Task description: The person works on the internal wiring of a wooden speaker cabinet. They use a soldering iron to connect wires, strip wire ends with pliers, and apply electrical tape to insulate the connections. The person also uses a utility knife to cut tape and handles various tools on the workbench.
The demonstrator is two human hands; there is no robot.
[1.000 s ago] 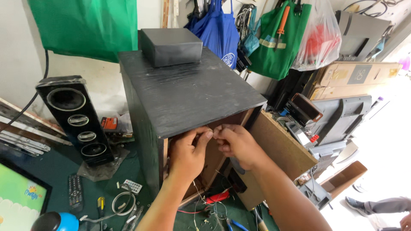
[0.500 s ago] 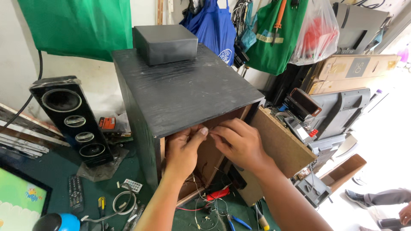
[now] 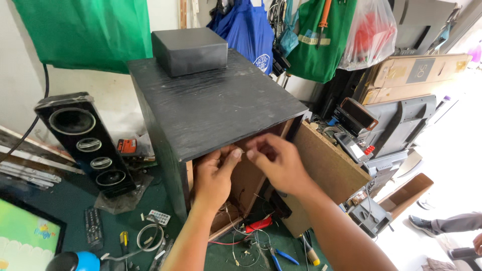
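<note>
Two hands meet at the open back of a tall black speaker cabinet [image 3: 211,108], just under its top edge. The left hand [image 3: 215,173] has its thumb and forefinger pinched narrow, and the right hand [image 3: 276,160] pinches the same way, fingertips almost touching those of the left; between them is something thin and pale, too small to tell for sure, perhaps a wire end. Both forearms come up from the lower edge of the view.

The cabinet stands upright on a green floor, its bare wooden inside showing behind the hands. A loose brown back panel [image 3: 326,173] leans at the cabinet's right side, just beside the right wrist. A small black box [image 3: 190,50] sits on the cabinet's top, toward the far edge.

Below the hands, thin wires [image 3: 246,241] trail from the opening, with a red-handled tool [image 3: 258,224] and blue-handled pliers [image 3: 281,256] lying near them. To the left stands a narrow black tower speaker [image 3: 85,143], tilted, with a remote control [image 3: 94,226] on the floor near it. Green and blue bags [image 3: 246,30] hang on the wall behind.
</note>
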